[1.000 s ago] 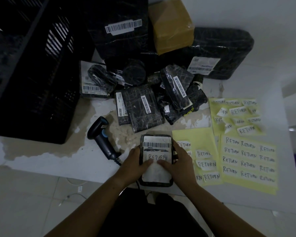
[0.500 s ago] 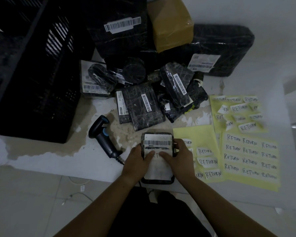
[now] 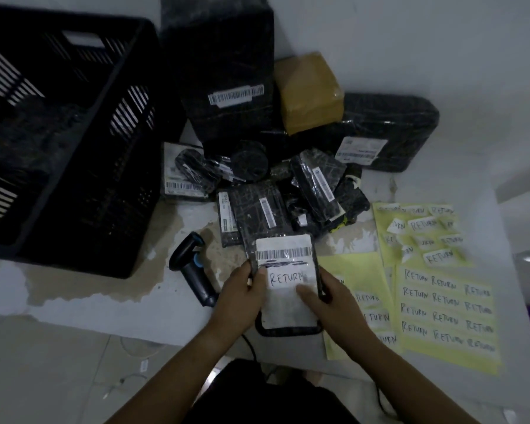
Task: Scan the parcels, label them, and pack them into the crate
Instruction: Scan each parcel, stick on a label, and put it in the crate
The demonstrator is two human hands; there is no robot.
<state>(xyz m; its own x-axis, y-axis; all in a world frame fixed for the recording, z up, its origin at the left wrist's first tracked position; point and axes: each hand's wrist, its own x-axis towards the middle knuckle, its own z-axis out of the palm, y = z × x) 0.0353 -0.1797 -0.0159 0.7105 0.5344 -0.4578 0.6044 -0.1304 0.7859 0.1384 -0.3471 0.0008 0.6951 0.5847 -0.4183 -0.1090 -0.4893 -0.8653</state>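
Note:
A flat black parcel (image 3: 283, 316) with a white barcode label and a handwritten RETURN sticker (image 3: 285, 277) rests at the table's near edge. My left hand (image 3: 242, 296) grips its left side. My right hand (image 3: 326, 298) holds its right side, thumb pressed on the white label just under the sticker. A black barcode scanner (image 3: 193, 267) lies just left of my left hand. The black slatted crate (image 3: 74, 142) stands at the far left. A pile of black wrapped parcels (image 3: 276, 191) lies behind the held parcel.
Yellow sheets of RETURN stickers (image 3: 441, 310) lie to the right, partly under my right hand. A brown box (image 3: 309, 90) and two large black parcels (image 3: 224, 71) stand at the back against the wall. The scanner's cable hangs over the table edge.
My view has tilted up and left, showing more of the crate. The RETURN sticker, covered by my fingers half a second ago, is uncovered again. Both hands have shifted outward onto the parcel's sides.

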